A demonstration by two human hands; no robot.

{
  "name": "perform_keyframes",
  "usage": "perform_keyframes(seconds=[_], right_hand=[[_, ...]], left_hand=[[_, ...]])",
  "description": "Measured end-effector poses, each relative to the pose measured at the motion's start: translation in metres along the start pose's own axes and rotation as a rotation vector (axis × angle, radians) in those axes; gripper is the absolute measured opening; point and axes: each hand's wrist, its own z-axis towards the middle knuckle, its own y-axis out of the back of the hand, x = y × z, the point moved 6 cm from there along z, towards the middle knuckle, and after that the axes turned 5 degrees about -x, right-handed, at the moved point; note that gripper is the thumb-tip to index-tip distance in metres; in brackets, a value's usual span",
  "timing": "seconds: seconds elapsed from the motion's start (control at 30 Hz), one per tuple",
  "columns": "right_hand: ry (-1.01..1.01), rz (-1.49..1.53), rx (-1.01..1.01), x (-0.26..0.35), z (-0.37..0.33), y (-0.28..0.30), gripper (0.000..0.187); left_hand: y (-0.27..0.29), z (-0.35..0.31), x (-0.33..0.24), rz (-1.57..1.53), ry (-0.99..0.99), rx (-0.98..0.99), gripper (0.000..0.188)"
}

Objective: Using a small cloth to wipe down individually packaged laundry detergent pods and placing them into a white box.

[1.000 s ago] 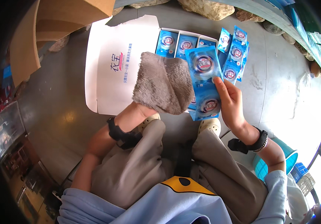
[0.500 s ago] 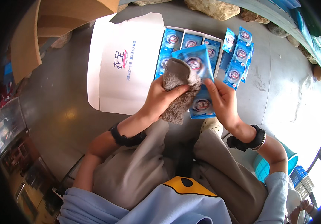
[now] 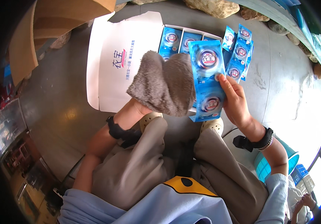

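My left hand (image 3: 141,107) holds a grey-brown fluffy cloth (image 3: 164,84) from beneath, its fingers hidden by the spread fabric. In my right hand (image 3: 238,101) is a strip of blue sachets (image 3: 209,84), pinched at its right edge and hanging upright beside the cloth. Beyond both hands a white carton (image 3: 111,87) lies on the floor, its lid folded out to the left. Blue sachets (image 3: 171,39) fill its divided compartments, partly covered by the cloth and the strip. To the carton's right, more sachet strips (image 3: 240,54) are piled on the floor.
A brown cardboard box (image 3: 72,16) juts in at the upper left. Large stones (image 3: 216,9) line the far side below a shelf. At the lower right are a turquoise basket (image 3: 262,166), a blue crate (image 3: 298,173) and another person's hands (image 3: 306,201).
The cloth has opened out from a folded bundle and sits farther left. My right hand has drawn the strip to the right, apart from my left hand, and turned it upright.
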Motion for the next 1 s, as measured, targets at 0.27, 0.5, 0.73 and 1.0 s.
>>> perform_keyframes(seconds=[0.27, 0.5, 0.73, 1.0], right_hand=[[0.399, -0.410, 0.266, 0.013, 0.012, -0.031, 0.028], [0.254, -0.467, 0.287, 0.015, 0.018, -0.012, 0.030], [-0.223, 0.330, 0.032, 0.002, 0.029, 0.029, 0.033], [-0.089, 0.260, -0.077, -0.005, 0.027, -0.013, 0.031]], left_hand=[[-0.054, 0.003, 0.016, 0.969, -0.163, -0.159, 0.036], [-0.045, 0.026, 0.014, 0.183, 0.019, -0.173, 0.043], [-0.053, 0.015, -0.020, 0.142, -0.050, -0.046, 0.046], [-0.074, 0.034, 0.002, 0.484, -0.153, -0.273, 0.047]])
